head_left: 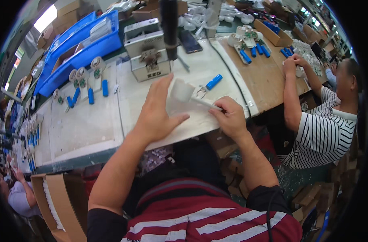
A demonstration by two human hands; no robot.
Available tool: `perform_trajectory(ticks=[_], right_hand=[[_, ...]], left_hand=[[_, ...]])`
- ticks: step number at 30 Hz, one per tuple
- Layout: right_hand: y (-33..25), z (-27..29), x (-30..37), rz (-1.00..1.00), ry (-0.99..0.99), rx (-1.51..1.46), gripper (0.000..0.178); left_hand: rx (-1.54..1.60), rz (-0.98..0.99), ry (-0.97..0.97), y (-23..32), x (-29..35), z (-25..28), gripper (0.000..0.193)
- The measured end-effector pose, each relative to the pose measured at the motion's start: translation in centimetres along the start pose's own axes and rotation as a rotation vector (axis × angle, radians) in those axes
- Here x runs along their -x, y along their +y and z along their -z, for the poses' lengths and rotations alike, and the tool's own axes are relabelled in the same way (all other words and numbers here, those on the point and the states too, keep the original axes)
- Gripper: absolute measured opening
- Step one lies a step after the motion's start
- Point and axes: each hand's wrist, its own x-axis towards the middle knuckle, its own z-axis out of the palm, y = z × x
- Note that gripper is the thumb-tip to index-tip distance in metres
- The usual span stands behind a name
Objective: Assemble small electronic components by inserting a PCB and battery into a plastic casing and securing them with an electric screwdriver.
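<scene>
In my right hand (231, 116), the thumb and fingers pinch the handle end of a white plastic housing (182, 90) with a round, cup-like head. The housing is tilted above the bench and slightly blurred. My left hand (153, 113) is open beside the round head, thumb spread away from the fingers, and holds nothing. Just beyond the housing lies a blue cylindrical battery (214, 82) with thin wires at its near end. Whether those wires run into the housing I cannot tell.
A metal-box device (147, 50) stands ahead, with a phone (190, 41) to its right. Battery-and-housing assemblies (91, 95) lie at left, near a blue bin (77, 60). A dark vertical tool (169, 30) hangs over the bench. At right, a co-worker (325, 121) handles parts.
</scene>
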Motion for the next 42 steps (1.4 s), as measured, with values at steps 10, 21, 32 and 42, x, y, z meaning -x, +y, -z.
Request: perform_trajectory(ticks=[10,21,32,42], right_hand=[[-5.3,-6.1,-0.6,0.306,-0.184,-0.082,0.027],[-9.4,-13.6,-1.3,0.392,-0.421,-0.096,0.034],[-9.4,-13.4,-0.7,0.442,-0.39,-0.186,0.037],[-9.3,-13.7,-0.4,0.576,-0.421,-0.139,0.036]], left_hand=[[0.257,0.382,-0.129,-4.7,7.1,6.8,0.084],[0.078,0.371,-0.089,-5.4,11.6,10.9,0.076],[0.072,0.281,-0.214,-5.0,9.0,10.4,0.029],[-0.047,0.446,-0.145,-3.8,8.5,8.5,0.018]])
